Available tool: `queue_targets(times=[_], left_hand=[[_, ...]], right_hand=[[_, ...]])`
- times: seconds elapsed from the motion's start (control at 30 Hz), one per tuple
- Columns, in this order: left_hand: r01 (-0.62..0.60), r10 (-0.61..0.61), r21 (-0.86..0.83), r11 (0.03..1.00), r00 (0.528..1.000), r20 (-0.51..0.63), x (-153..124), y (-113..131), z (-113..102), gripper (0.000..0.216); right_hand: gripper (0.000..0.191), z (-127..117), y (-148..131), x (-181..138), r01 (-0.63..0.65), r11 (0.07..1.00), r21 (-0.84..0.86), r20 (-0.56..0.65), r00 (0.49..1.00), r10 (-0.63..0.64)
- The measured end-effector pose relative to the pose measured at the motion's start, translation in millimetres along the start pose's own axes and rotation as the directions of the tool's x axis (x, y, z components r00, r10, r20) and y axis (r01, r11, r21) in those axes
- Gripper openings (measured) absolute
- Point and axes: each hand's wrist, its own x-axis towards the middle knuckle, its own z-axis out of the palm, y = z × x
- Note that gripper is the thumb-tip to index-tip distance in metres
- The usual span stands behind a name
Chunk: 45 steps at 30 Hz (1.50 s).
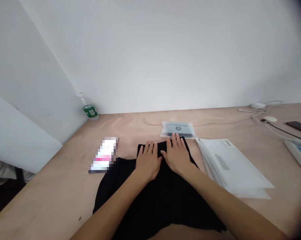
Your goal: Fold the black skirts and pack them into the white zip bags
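Observation:
A black cloth garment point(155, 206) lies spread on the plywood table point(52, 186). My left hand point(148, 161) rests flat on its far part, fingers apart and pointing away from me. My right hand point(175, 156) presses flat just beside it, its fingertips reaching the garment's far edge and almost touching a clear plastic bag point(178, 129) with a dark label. Neither hand grips anything. Left of the cloth lies a pixelated white and pink packet point(104, 155).
A stack of white plastic mailer bags point(230, 166) lies right of the cloth. A green-labelled water bottle point(89, 108) stands in the far left corner. At the right are a white mouse point(270, 119), cables, a charger point(258, 106), a phone point(299, 127) and a power strip point(297, 153).

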Motion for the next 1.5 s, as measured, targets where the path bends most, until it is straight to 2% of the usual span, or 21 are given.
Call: queue_targets(times=[0.07, 0.17, 0.33, 0.43, 0.53, 0.63, 0.7, 0.77, 0.87, 0.97, 1.07, 1.2, 1.27, 1.3, 1.37, 1.43, 1.47, 1.5], left_hand=[[0.037, -0.037, 0.003, 0.999, 0.999, -0.021, -2, -7, 21, 0.06], [0.062, -0.062, -0.001, 0.998, 0.997, -0.041, -11, -22, 35, 0.067], [0.072, -0.072, -0.007, 0.997, 0.996, -0.052, -15, -28, 36, 0.069], [0.071, -0.072, -0.009, 0.997, 0.996, -0.055, -14, -27, 36, 0.067], [0.071, -0.072, -0.012, 0.997, 0.996, -0.055, -14, -27, 36, 0.066], [0.07, -0.071, -0.022, 0.997, 0.996, -0.049, -14, -28, 35, 0.065], [0.07, -0.071, -0.032, 0.997, 0.997, -0.043, -13, -28, 34, 0.064], [0.071, -0.073, -0.045, 0.996, 0.997, -0.039, -13, -28, 33, 0.063], [0.072, -0.075, -0.068, 0.995, 0.996, -0.041, -13, -28, 31, 0.063], [0.065, -0.07, -0.097, 0.993, 0.996, -0.053, -15, -28, 29, 0.061], [0.046, -0.058, -0.137, 0.989, 0.995, -0.081, -16, -29, 28, 0.058], [0.044, -0.077, -0.197, 0.979, 0.984, -0.16, -16, -30, 20, 0.058], [0.059, -0.13, -0.257, 0.965, 0.955, -0.268, -17, -28, 9, 0.06], [0.048, -0.165, -0.312, 0.949, 0.918, -0.36, -19, -26, 2, 0.061], [-0.059, -0.219, -0.428, 0.902, 0.791, -0.571, -24, -22, -12, 0.054], [-0.236, -0.23, -0.493, 0.837, 0.666, -0.709, -31, -18, -24, 0.033], [-0.298, -0.232, -0.519, 0.801, 0.644, -0.729, -35, -16, -28, 0.023], [-0.331, -0.251, -0.56, 0.759, 0.646, -0.721, -39, -14, -31, 0.017]], right_hand=[[0.072, 19, 10, 1, -0.069, 0.997, 0.032, -0.03, 0.997, 0.07], [0.081, 38, 28, -1, -0.157, 0.981, 0.113, -0.042, 0.986, 0.163], [0.083, 46, 35, -2, -0.21, 0.918, 0.337, -0.039, 0.971, 0.237], [0.079, 41, 34, 1, -0.242, 0.82, 0.52, -0.032, 0.953, 0.301], [0.07, 33, 45, 9, -0.316, 0.629, 0.71, 0.021, 0.903, 0.429], [0.05, 22, 64, 20, -0.385, 0.346, 0.856, 0.155, 0.829, 0.538], [0.038, 17, 75, 27, -0.407, 0.168, 0.898, 0.262, 0.8, 0.539], [0.032, 13, 82, 33, -0.411, 0.035, 0.911, 0.337, 0.791, 0.511], [0.032, 11, 84, 41, -0.38, -0.086, 0.921, 0.372, 0.791, 0.485], [0.033, 7, 81, 46, -0.312, -0.138, 0.94, 0.339, 0.81, 0.478], [0.03, -6, 75, 49, -0.208, -0.155, 0.966, 0.257, 0.856, 0.448], [0.03, -40, 64, 41, -0.084, -0.185, 0.979, 0.144, 0.93, 0.339], [0.03, -56, 57, 30, -0.047, -0.213, 0.976, 0.105, 0.956, 0.273], [0.029, -63, 53, 24, -0.036, -0.231, 0.972, 0.092, 0.968, 0.235], [0.027, -73, 47, 9, -0.034, -0.269, 0.962, 0.078, 0.985, 0.152], [0.026, -78, 41, -4, -0.054, -0.301, 0.952, 0.083, 0.993, 0.083], [0.027, -80, 38, -10, -0.068, -0.302, 0.951, 0.091, 0.994, 0.064], [0.028, -81, 36, -14, -0.079, -0.295, 0.952, 0.099, 0.994, 0.053]])
